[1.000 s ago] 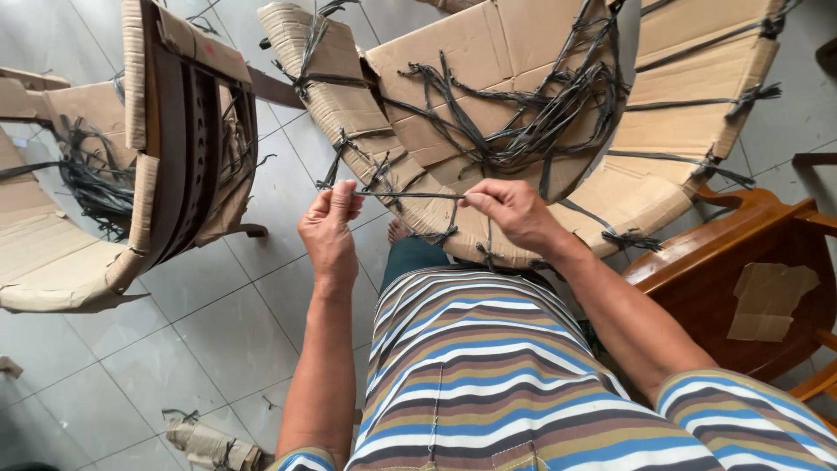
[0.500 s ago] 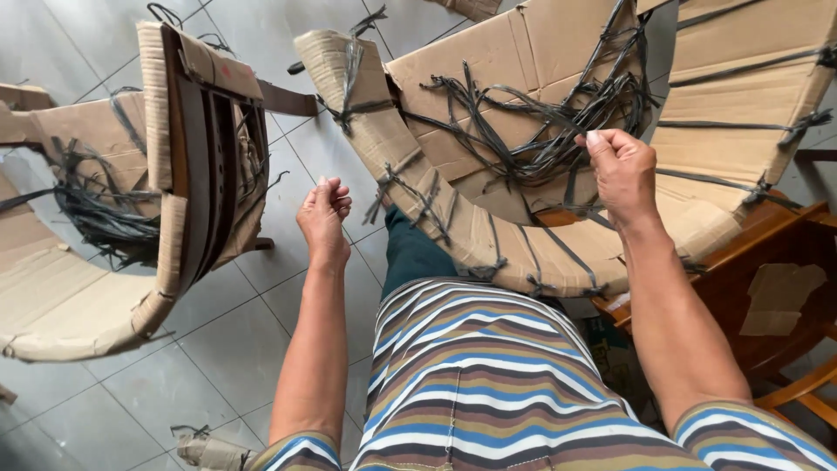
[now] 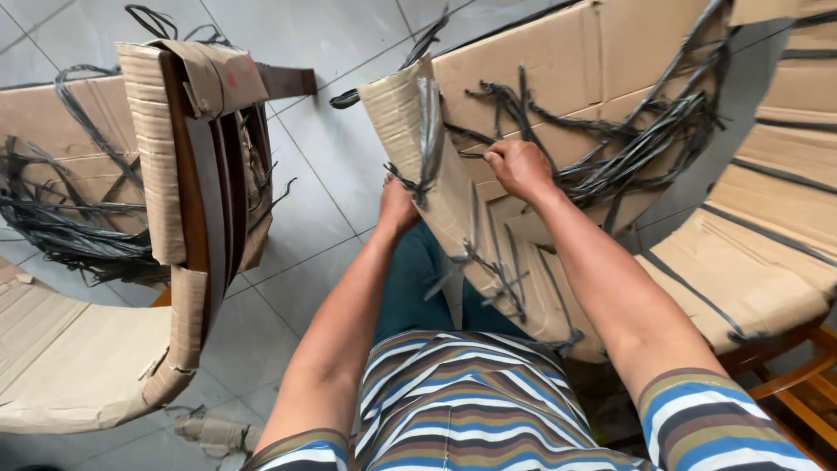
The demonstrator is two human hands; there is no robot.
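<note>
A chair wrapped in brown cardboard [image 3: 558,78] leans toward me, bound with tangled dark plastic straps [image 3: 610,166]. My right hand [image 3: 516,167] is closed on a strap on the cardboard's face, near the left edge of the wrapping. My left hand [image 3: 397,208] presses against the outer left edge of the same wrapped part, its fingers hidden behind the cardboard, beside a knot of straps [image 3: 427,139].
A second cardboard-wrapped chair [image 3: 187,157] with dark wooden slats and loose straps stands at the left on the grey tiled floor [image 3: 323,201]. A bare wooden frame [image 3: 802,384] shows at the lower right. Scraps of cardboard [image 3: 209,432] lie on the floor.
My right hand has moved from the upper right of the wrapping leftward and closed on a strap. My left hand has moved up against the cardboard's edge. The view has come closer.
</note>
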